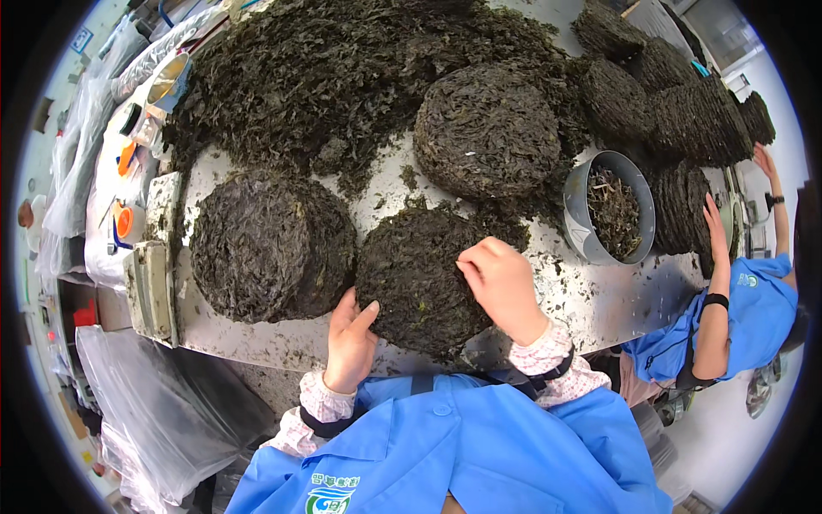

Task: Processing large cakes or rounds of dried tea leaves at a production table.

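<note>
A dark round cake of dried seaweed (411, 291) lies on the metal table (223, 334) in front of me. At its left edge my left hand (351, 343) rests with thumb and fingers apart. My right hand (501, 287) is over its right side, fingers curled in a pinch at the surface; whatever they may hold is hidden. A second cake (265, 248) sits just left of it, and a thicker one (484, 128) lies behind, toward the right.
Loose seaweed (325, 77) is heaped at the back. A metal tub of scraps (616, 214) and stacked cakes (693, 120) are at right, where a co-worker in blue (745, 317) reaches to the stacks. Small containers (128, 223) and plastic sheeting (163, 411) are at left.
</note>
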`<state>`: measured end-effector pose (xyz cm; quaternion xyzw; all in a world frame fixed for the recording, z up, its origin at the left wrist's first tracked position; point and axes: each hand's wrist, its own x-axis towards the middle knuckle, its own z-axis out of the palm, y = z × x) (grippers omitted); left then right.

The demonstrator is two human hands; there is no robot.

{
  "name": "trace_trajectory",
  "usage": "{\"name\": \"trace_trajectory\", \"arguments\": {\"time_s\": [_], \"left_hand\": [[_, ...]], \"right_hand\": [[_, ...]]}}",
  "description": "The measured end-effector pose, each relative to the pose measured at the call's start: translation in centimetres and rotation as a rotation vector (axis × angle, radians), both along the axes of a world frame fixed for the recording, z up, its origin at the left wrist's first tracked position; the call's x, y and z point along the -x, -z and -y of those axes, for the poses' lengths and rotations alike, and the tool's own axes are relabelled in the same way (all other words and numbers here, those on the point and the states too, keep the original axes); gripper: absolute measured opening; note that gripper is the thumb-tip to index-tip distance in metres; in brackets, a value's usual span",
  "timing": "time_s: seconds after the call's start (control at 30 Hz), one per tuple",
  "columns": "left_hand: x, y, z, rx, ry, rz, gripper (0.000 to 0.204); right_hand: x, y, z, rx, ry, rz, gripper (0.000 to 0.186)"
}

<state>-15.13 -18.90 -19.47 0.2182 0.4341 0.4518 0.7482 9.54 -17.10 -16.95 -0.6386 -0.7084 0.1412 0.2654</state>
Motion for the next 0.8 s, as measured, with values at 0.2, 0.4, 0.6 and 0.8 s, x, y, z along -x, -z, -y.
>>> {"name": "trace_trajectory", "arguments": {"time_s": [0.2, 0.4, 0.6, 0.8], "left_hand": [[0.1, 0.4, 0.1, 0.045, -0.039, -0.018, 0.047], [0.2, 0.2, 0.0, -0.007, -0.001, -0.013, 0.046], [-0.1, 0.5, 0.4, -0.001, -0.043, 0.000, 0.048], [0.3, 0.3, 0.4, 0.024, -0.038, -0.027, 0.050]], "right_hand": [[-4.1, -1.0, 3.7, 0.045, 0.268, -0.172, 0.005], [-2.3, -1.2, 4.8, 0.058, 0.121, -0.097, 0.005], [-2.3, 0.6, 4.7, 0.092, 0.072, 0.118, 0.004], [-10.0, -2.6, 4.0, 0.007, 0.362, -0.108, 0.005]]}}
